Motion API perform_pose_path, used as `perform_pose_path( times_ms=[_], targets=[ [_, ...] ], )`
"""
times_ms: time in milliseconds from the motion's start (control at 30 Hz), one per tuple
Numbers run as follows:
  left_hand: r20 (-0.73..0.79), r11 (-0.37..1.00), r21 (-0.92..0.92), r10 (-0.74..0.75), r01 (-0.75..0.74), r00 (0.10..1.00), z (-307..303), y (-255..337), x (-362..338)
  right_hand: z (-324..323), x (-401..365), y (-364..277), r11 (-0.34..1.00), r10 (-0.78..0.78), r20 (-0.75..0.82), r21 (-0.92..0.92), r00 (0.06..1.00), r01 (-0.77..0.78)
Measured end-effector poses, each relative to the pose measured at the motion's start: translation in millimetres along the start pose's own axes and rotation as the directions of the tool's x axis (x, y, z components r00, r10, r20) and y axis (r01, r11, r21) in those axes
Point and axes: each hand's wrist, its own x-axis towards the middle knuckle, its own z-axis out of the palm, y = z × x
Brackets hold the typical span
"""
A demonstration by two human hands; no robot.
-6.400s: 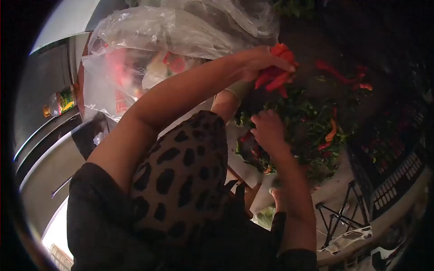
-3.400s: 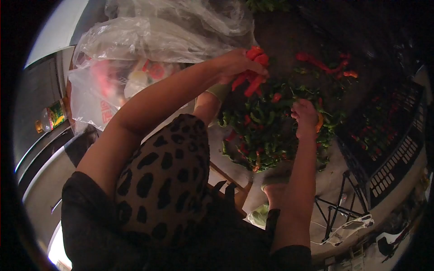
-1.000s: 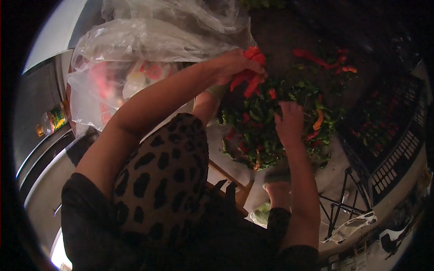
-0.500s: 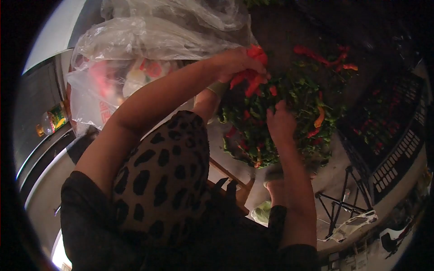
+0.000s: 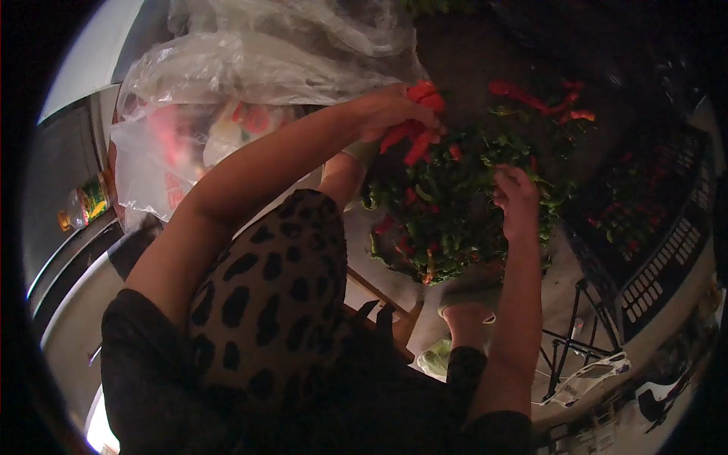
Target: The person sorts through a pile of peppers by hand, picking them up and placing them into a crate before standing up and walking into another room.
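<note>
My left hand (image 5: 406, 114) is closed around a bunch of red chili peppers (image 5: 426, 97), their ends sticking out above and below the fingers. It stays above the left edge of a wide heap of mostly green chili peppers (image 5: 444, 197) with red ones mixed in. Over the right part of the heap, my right hand (image 5: 518, 196) has its fingers curled inward. Whatever may be between those fingers is hidden. Several red peppers (image 5: 523, 95) lie apart, beyond the heap at the upper right.
Clear plastic bags (image 5: 250, 64) spread out at the upper left. A black crate (image 5: 660, 265) with red and green peppers stands on the right, near a dark metal folding stand (image 5: 580, 345). A bottle with a yellow-green label (image 5: 89, 201) is at far left. My feet flank the heap.
My right hand has moved to the right across the heap, and its forearm now covers the orange pepper seen before. My left hand, still gripping the red peppers, has shifted slightly left.
</note>
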Motion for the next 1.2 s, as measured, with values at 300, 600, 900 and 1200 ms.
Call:
perform_pose_path(
  times_ms=[300,600,900,1200],
  targets=[
    [-0.001,1.000,-0.026,-0.018,0.018,1.000,6.8,-2.2,-4.8,-3.1,1.5,4.0,0.943,0.014,0.045,0.331,0.999,-0.028],
    [0.081,0.999,0.035,-0.020,0.017,0.997,16.4,-7.0,-7.0,1.3,2.7,7.9,0.947,-0.039,0.053,0.321,0.998,0.020],
    [-0.013,1.000,0.028,-0.008,0.009,1.000,7.3,-0.8,-7.4,27.0,-2.0,45.2,0.361,-0.590,0.238,-0.777,0.771,0.516],
    [0.023,1.000,0.027,0.003,-0.003,1.000,-2.0,-4.3,-2.7,65.0,-9.4,52.4,0.323,-0.345,0.207,-0.890,0.916,0.323]
  ],
)
